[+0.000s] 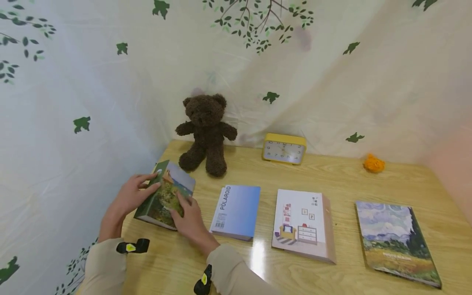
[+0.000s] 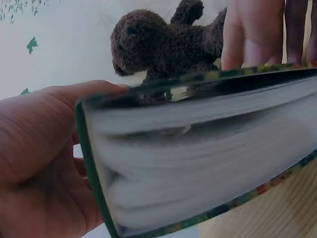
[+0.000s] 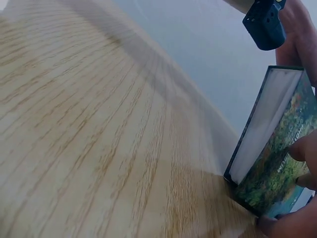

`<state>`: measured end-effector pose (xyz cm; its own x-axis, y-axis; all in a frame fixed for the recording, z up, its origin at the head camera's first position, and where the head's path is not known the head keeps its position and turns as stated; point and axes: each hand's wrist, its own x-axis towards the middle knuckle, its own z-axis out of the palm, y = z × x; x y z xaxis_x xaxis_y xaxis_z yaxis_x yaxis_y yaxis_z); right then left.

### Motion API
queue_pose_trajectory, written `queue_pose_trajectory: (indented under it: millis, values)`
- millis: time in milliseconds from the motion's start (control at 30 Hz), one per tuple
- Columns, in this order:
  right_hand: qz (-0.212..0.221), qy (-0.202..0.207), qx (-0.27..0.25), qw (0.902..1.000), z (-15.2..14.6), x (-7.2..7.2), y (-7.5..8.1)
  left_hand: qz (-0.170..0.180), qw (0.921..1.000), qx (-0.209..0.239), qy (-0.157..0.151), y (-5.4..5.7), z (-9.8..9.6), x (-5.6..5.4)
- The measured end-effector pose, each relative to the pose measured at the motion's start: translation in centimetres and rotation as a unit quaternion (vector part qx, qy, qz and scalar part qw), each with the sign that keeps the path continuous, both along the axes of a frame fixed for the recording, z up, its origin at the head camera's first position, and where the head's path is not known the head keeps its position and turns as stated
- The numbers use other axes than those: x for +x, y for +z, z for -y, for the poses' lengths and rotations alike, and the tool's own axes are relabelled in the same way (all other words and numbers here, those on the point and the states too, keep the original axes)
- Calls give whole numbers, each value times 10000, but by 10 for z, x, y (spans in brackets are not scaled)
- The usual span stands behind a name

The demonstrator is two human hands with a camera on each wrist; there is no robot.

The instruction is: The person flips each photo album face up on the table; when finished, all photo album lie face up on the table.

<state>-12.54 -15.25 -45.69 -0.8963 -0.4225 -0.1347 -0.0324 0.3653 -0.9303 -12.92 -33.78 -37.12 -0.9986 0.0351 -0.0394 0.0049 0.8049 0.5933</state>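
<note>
A thick photo album [image 1: 167, 198] with a green spine and a painted landscape cover is tilted at the left of the table. My left hand [image 1: 132, 192] holds its spine side; in the left wrist view the palm [image 2: 29, 163] lies along the spine, thumb near the top edge. My right hand [image 1: 191, 221] grips the opposite side, with fingertips on the cover. One digit reaches the album's lower edge in the right wrist view. Loose page edges [image 2: 198, 144] show between the covers. Just behind the album sits a brown teddy bear [image 1: 204, 131].
Right of the hands lie a blue Polaroid album [image 1: 237, 211], a white album with furniture drawings [image 1: 300, 223] and a landscape photo album [image 1: 396, 241]. A yellow clock [image 1: 284, 149] and small orange object [image 1: 374, 163] stand along the back. Leaf-patterned cloth [image 1: 236, 73] borders the wooden table [image 1: 332, 172].
</note>
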Motion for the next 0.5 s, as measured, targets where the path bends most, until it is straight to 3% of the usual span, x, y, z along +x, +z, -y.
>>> queue_pose_trajectory:
  millis: [300, 500]
  values:
    - [164, -208, -104, 9996, 0, 1, -6, 282, 9993, -172, 152, -18, 6, -2]
    - [-92, -233, -97, 9996, 3, 3, -14, 702, 9970, 76, 315, -34, 11, -3]
